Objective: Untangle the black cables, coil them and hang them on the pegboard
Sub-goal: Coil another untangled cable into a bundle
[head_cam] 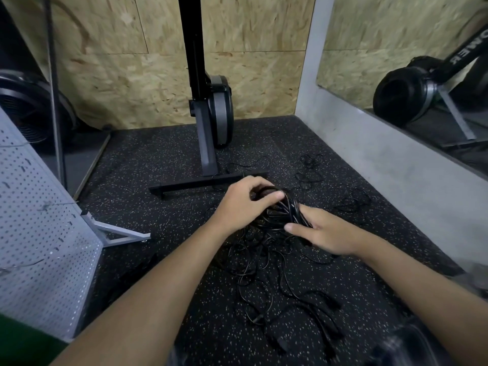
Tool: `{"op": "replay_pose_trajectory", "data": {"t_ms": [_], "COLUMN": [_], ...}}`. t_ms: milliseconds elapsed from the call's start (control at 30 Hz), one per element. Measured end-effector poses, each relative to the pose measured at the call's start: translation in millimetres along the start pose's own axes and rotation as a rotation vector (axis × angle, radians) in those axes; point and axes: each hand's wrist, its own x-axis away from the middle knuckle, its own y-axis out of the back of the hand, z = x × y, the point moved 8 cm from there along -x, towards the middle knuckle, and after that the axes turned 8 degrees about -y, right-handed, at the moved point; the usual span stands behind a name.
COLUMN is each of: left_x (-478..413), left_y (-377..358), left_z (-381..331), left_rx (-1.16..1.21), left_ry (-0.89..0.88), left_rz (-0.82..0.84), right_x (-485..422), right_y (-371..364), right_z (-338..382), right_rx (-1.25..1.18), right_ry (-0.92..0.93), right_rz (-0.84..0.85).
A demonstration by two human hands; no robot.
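1. Cable bundle [281, 207]: black, several strands gathered into one thick hank. It is held just above the floor between both hands, at mid-frame.

2. Left hand [244, 204]: placed on the far left side of the bundle. Its fingers [273, 197] are curled over the top of the strands and closed on them.

3. Right hand [326, 233]: set at the near right side of the bundle. Its fingers are wrapped round the strands, with the thumb [291, 227] laid alongside.

4. Loose cables [260, 276]: black and tangled, trailed from the bundle onto the floor toward the viewer. Plugs are seen at the nearest ends. Smaller tangles [310, 167] are laid apart, further back and to the right.

5. Pegboard [39, 233]: grey and perforated, stood at the left edge on an angled metal foot [118, 235], well apart from the cables.

6. Floor [148, 165]: black rubber matting flecked with pale specks.

7. Room: a chipboard wall [118, 62] is seen at the back. An upright black and grey exercise machine [214, 107] is stood before it on a crossbar foot. A mirror [396, 48] is mounted on the right above a grey ledge.
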Motion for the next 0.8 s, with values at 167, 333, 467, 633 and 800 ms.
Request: {"op": "replay_pose_trajectory", "data": {"t_ms": [167,333,467,633,800], "left_x": [13.5,13.5,14.7,16.7,5.1], "left_y": [-12.5,-27.5,-37.4,-45.1,-34.1], "left_z": [37.7,36.9,40.2,40.6,1.0], "left_rx": [0.470,0.488,0.369,0.211,0.558], "left_ry": [0.417,0.444,0.361,0.240,0.206], "left_rz": [0.036,0.087,0.233,0.218,-0.070], "right_x": [7.0,8.5,9.1,8.3,-1.0], "right_y": [20.9,25.5,35.1,59.4,47.2], "right_z": [6.4,6.8,13.6,-1.7,-15.3], "right_rx": [-0.118,-0.079,-0.059,-0.138,-0.207], "right_ry": [0.047,0.104,0.125,0.085,0.007], "right_rz": [-0.106,-0.180,-0.289,-0.560,-0.626]}}
